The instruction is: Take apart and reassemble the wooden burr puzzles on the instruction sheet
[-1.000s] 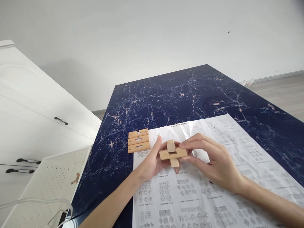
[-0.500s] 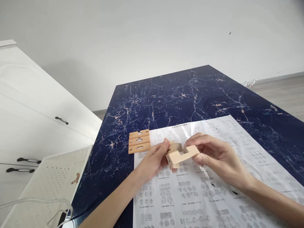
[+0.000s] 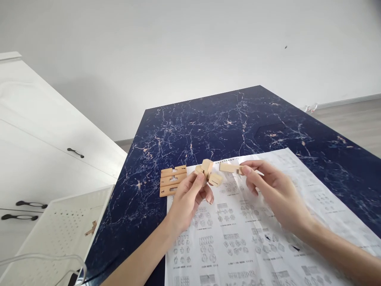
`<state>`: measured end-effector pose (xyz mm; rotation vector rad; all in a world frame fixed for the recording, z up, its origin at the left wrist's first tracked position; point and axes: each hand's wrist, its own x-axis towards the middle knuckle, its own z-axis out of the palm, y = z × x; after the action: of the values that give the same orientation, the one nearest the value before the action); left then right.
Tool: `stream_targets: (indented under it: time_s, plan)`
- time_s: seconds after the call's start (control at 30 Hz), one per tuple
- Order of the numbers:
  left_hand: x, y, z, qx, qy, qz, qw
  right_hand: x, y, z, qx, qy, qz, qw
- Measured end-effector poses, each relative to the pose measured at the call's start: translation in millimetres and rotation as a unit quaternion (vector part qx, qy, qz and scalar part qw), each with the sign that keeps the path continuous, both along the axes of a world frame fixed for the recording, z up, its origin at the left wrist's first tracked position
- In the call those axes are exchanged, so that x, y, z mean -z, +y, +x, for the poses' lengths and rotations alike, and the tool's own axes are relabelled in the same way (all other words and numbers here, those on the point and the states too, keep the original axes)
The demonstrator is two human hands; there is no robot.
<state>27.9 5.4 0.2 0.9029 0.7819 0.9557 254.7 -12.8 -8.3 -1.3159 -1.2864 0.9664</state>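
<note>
In my left hand (image 3: 192,196) I hold a small cluster of interlocked pale wooden puzzle pieces (image 3: 207,169), pinched between thumb and fingers; one block end sticks out to the right with a dark mark. My right hand (image 3: 269,184) pinches a separate notched wooden puzzle piece (image 3: 228,168), held level and pointing left, apart from the cluster. Both hands are above a large printed instruction sheet (image 3: 222,258) with rows of small diagrams. Left of the sheet's top corner lie several flat wooden pieces with slots and numbers (image 3: 169,182), side by side.
The sheet lies creased on a dark blue marble-patterned table (image 3: 202,123). To the left, a white perforated board (image 3: 65,226) carries a small wooden piece (image 3: 91,228), with a pale cable (image 3: 53,258) across it. White cabinets (image 3: 44,139) with dark handles stand beyond.
The notched piece in my right hand has come away from the pieces in my left hand, moving up and right. My left hand has turned its cluster and raised it slightly.
</note>
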Motion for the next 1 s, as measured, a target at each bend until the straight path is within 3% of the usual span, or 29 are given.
stream_targets:
  time_s: [0.23, 0.37, 0.57, 0.8, 1.0]
  plan:
    - [-2.0, -2.7, 0.0, 0.015, 0.030, 0.041, 0.999, 13.3, -1.3, -8.8, -0.049, -0.193, 0.097, 0.975]
    - [-2.1, -4.9, 0.1, 0.047, 0.058, 0.067, 0.995, 19.7, -2.2, -10.2, -0.092, -0.237, 0.115, 0.960]
    - [-7.4, -10.5, 4.3, 0.047, 0.145, 0.090, 0.984, 12.3, -4.2, -8.7, -0.096, -0.201, 0.108, 0.969]
    - [-3.6, -15.2, 7.0, 0.020, 0.147, 0.073, 0.986, 4.3, -8.2, -8.7, -0.154, -0.180, 0.126, 0.963]
    - [-4.3, -13.7, 5.2, 0.055, 0.115, 0.076, 0.989, 0.4, -8.6, -12.9, -0.190, -0.171, 0.123, 0.959]
